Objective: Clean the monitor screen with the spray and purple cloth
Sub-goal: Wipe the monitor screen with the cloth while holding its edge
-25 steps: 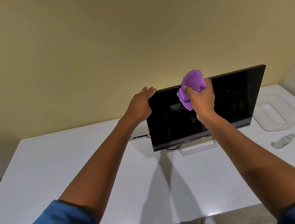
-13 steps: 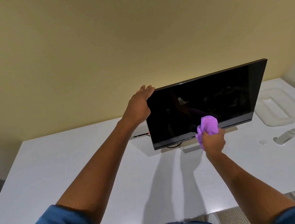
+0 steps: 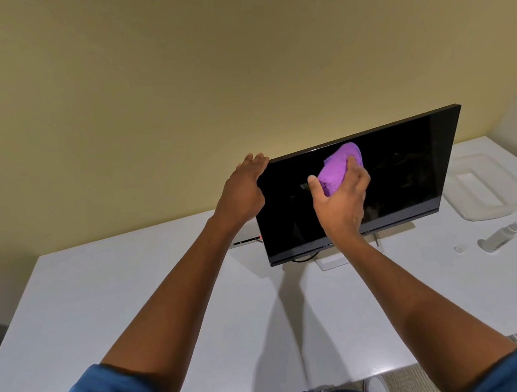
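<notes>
purple cloth (image 3: 340,170) in R hand (image 3: 343,203) grip, on screen (image 3: 400,172)

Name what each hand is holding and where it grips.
The right hand holds the bunched purple cloth by its lower part, against the monitor screen. The left hand grips the monitor's upper left corner.

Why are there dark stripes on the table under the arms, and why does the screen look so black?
Head view: the stripes are the arms' shadows falling on the white table, so the light is overhead. The monitor looks switched off, showing only faint reflections. The right hand and purple cloth look slightly smeared. The wide lens tilts the monitor's edges.
</notes>
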